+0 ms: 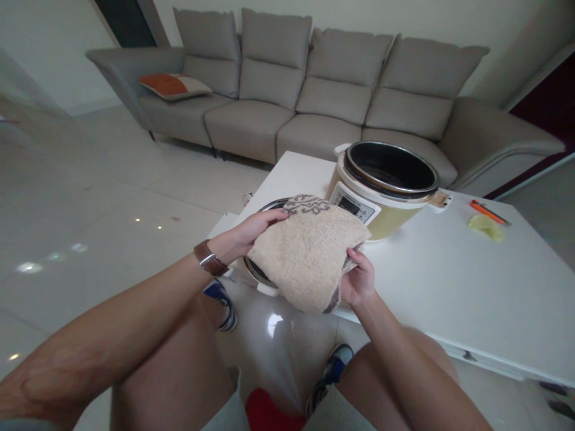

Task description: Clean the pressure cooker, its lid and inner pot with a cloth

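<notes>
A beige towel (pixel 309 254) with a dark grey pattern is spread between my two hands, above the front left part of the table. My left hand (pixel 256 232) grips its upper left edge, thumb on top. At its right edge, my right hand (pixel 359 278) pinches a folded part where the dark underside shows. Behind the towel stands a cream rice cooker (pixel 395 218), its top uncovered and a dark pot inside. Beneath the towel, mostly hidden, is a round piece with a metal rim and white edge, perhaps the cooker's lid (pixel 268 290).
On the white table (pixel 453 287), an orange and black tool (pixel 487 211) lies at the right beside a crumpled yellow-green cloth (pixel 485 228). A grey sofa (pixel 251 123) with an orange and white cushion (pixel 173 85) stands behind. My legs flank the table's near left corner.
</notes>
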A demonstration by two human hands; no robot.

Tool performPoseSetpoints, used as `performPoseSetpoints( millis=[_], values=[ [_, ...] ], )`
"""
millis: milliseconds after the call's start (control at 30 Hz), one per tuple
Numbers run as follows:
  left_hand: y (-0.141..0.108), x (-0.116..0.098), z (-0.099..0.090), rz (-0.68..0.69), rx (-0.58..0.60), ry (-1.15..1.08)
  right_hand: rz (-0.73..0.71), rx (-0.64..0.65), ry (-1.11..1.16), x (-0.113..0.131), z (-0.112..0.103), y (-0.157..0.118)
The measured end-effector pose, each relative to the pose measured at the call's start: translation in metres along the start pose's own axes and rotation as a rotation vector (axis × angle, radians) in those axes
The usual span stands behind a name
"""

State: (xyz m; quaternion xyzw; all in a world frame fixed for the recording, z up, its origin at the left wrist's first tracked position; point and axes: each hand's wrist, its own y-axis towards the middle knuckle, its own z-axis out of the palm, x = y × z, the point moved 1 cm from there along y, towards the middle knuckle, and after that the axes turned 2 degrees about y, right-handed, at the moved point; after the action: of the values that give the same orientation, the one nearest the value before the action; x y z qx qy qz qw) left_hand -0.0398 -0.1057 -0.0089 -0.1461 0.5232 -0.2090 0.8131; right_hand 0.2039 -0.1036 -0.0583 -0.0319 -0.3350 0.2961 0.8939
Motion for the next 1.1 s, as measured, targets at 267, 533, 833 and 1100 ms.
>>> performPoseSetpoints(
  millis=[267,533,833,1100],
  values=[
    [-0.007,0.012,-0.004,-0.053,0.177,-0.116,-0.024,-0.109,0.036,0.004,0.002,0.002],
    [-0.007,0.009,-0.001,0.071,0.24,-0.084,-0.13,-0.093,0.097,0.008,0.005,-0.003],
    [-0.012,0.003,-0.001,0.177,0.103,0.117,-0.011,-0.045,0.019,0.0,0.005,-0.007],
    [-0.007,-0.024,-0.083,0.345,-0.453,0.603,-0.172,-0.129,-0.001,0.02,-0.001,-0.003]
  ],
)
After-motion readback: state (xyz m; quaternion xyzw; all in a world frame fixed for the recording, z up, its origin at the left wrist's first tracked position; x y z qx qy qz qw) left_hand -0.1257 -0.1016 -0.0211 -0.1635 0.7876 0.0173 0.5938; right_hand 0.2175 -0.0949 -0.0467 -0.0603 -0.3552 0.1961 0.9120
